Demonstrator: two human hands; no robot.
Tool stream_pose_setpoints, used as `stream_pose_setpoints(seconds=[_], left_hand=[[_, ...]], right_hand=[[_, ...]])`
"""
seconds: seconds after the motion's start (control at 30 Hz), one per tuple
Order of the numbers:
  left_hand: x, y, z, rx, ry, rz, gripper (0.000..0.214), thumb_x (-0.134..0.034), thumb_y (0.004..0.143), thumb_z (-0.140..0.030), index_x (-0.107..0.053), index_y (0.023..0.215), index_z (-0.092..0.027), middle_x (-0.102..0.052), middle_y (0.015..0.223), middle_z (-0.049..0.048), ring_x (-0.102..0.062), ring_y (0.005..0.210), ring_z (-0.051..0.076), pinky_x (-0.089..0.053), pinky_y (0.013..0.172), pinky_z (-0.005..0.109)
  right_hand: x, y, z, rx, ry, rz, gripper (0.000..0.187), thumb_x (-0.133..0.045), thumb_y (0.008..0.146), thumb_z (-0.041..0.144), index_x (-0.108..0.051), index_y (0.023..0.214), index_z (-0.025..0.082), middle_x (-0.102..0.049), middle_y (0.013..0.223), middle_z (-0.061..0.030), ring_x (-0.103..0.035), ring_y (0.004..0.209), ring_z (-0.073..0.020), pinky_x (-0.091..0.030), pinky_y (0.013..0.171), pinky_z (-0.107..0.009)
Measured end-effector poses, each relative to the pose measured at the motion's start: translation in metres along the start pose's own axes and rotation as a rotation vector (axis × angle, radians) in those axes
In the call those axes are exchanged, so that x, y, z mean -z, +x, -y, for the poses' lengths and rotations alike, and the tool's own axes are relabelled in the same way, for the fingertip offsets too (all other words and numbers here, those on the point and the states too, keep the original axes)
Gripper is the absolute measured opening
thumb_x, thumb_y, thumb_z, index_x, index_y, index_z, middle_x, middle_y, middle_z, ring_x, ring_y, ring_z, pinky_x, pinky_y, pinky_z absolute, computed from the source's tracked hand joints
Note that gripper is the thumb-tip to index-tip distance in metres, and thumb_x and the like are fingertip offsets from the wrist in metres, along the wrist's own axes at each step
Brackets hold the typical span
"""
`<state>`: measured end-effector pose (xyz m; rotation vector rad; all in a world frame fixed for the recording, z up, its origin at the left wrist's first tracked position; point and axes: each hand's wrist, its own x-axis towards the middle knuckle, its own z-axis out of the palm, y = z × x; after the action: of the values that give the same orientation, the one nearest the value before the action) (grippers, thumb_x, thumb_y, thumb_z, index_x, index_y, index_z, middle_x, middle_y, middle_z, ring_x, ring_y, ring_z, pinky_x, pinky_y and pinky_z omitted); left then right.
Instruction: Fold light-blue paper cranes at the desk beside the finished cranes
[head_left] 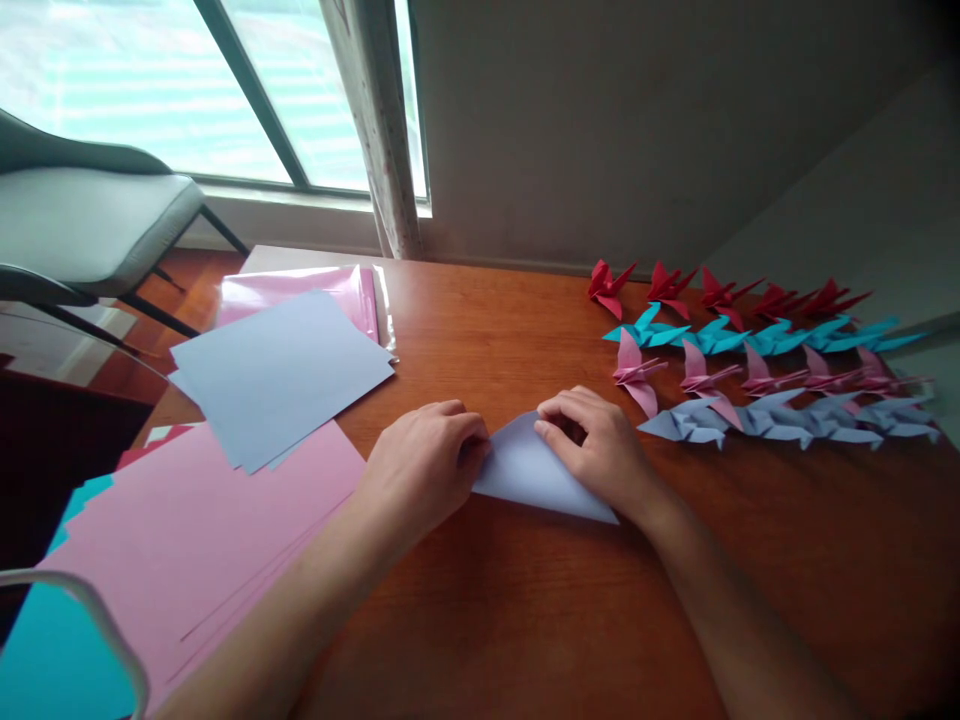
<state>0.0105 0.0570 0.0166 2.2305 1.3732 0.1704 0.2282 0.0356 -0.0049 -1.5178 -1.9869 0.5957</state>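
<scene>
A pale blue sheet of paper [529, 472], folded into a triangle, lies on the wooden table [525, 620] in front of me. My left hand [424, 465] presses its curled fingers on the triangle's left edge. My right hand [596, 445] pinches the paper near its top corner with bent fingers. Both hands touch the same folded sheet, one on each side of its tip.
Loose pale blue sheets [281, 375] lie over pink sheets [202, 540] at left, with a clear packet [300, 285] behind. Rows of folded paper cranes stand at right: red [720, 290], turquoise [757, 335], pink [750, 378], pale blue [787, 420]. A grey chair [82, 220] is by the window.
</scene>
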Motion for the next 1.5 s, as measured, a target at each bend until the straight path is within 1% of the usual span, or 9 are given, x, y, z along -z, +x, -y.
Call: stream_pose_setpoints(seconds=[0.43,0.6,0.67,0.83,1.0,1.13,1.27,1.37,1.5], left_hand=[[-0.001,0.0,-0.006,0.036,0.111,0.01,0.01,-0.058,0.088,-0.024,-0.065,0.081,-0.022,-0.069,0.087,0.0033,-0.062,0.079,0.02,-0.034,0.06,0.029],[-0.002,0.0,-0.006,0.044,0.119,0.016,0.004,-0.06,0.089,-0.026,-0.063,0.089,-0.023,-0.068,0.094,0.0032,-0.062,0.085,0.021,-0.037,0.062,0.03],[-0.003,0.001,-0.004,0.012,0.109,-0.005,0.007,-0.061,0.089,-0.025,-0.062,0.096,-0.024,-0.067,0.099,0.0035,-0.061,0.088,0.021,-0.04,0.066,0.03],[-0.007,0.003,0.003,-0.16,0.084,-0.018,0.023,-0.06,0.089,-0.017,-0.063,0.11,-0.026,-0.063,0.11,0.0046,-0.058,0.099,0.022,-0.046,0.078,0.033],[-0.008,0.005,0.004,-0.319,0.028,-0.006,0.037,-0.052,0.09,-0.008,-0.065,0.12,-0.025,-0.063,0.117,0.0066,-0.055,0.102,0.023,-0.048,0.087,0.036],[-0.007,0.007,0.003,-0.404,0.008,0.033,0.038,-0.047,0.091,-0.004,-0.07,0.114,-0.025,-0.066,0.118,0.0057,-0.056,0.102,0.022,-0.047,0.091,0.036],[-0.005,0.008,-0.003,-0.435,0.032,0.068,0.036,-0.048,0.089,-0.002,-0.071,0.108,-0.022,-0.067,0.116,0.0057,-0.058,0.101,0.021,-0.048,0.091,0.035],[-0.006,0.007,-0.013,-0.413,0.085,0.066,0.033,-0.046,0.089,-0.001,-0.07,0.107,-0.017,-0.066,0.111,0.0086,-0.059,0.101,0.022,-0.05,0.092,0.035],[-0.011,-0.002,-0.029,-0.308,0.17,0.07,0.023,-0.047,0.093,-0.007,-0.069,0.1,-0.012,-0.065,0.105,0.0111,-0.061,0.097,0.024,-0.053,0.089,0.037]], right_hand=[[-0.005,-0.001,-0.003,0.035,-0.1,0.016,0.013,-0.061,0.09,0.015,-0.061,0.078,0.022,-0.068,0.081,-0.003,-0.057,0.082,-0.0212,-0.043,0.074,-0.034],[-0.005,-0.002,-0.003,0.052,-0.133,0.026,0.012,-0.061,0.09,0.015,-0.061,0.08,0.021,-0.067,0.082,-0.0033,-0.056,0.083,-0.0215,-0.043,0.076,-0.035],[-0.005,-0.002,-0.003,0.054,-0.137,0.031,0.012,-0.061,0.09,0.015,-0.061,0.08,0.021,-0.066,0.082,-0.0033,-0.056,0.083,-0.0216,-0.043,0.076,-0.035],[-0.006,-0.001,-0.002,0.029,-0.123,0.011,0.009,-0.064,0.088,0.016,-0.06,0.084,0.022,-0.065,0.085,-0.0035,-0.057,0.084,-0.0221,-0.045,0.076,-0.035],[-0.008,-0.001,-0.002,0.042,-0.11,-0.011,0.01,-0.065,0.088,0.015,-0.062,0.093,0.022,-0.065,0.091,-0.0044,-0.057,0.089,-0.0223,-0.046,0.079,-0.035],[-0.007,0.0,-0.004,0.081,-0.117,0.061,0.012,-0.059,0.095,0.018,-0.068,0.089,0.022,-0.068,0.091,-0.0044,-0.058,0.09,-0.0216,-0.047,0.082,-0.034],[-0.005,0.004,0.002,0.035,-0.17,0.11,0.011,-0.06,0.095,0.019,-0.07,0.091,0.022,-0.07,0.094,-0.0043,-0.061,0.093,-0.0212,-0.047,0.084,-0.033],[-0.004,0.004,0.015,-0.022,-0.308,0.151,0.013,-0.057,0.095,0.018,-0.07,0.092,0.021,-0.07,0.096,-0.006,-0.063,0.095,-0.0227,-0.047,0.08,-0.033],[-0.004,-0.003,0.037,-0.092,-0.49,0.182,0.019,-0.049,0.096,0.014,-0.068,0.091,0.019,-0.07,0.094,-0.0098,-0.064,0.09,-0.0247,-0.046,0.071,-0.034]])
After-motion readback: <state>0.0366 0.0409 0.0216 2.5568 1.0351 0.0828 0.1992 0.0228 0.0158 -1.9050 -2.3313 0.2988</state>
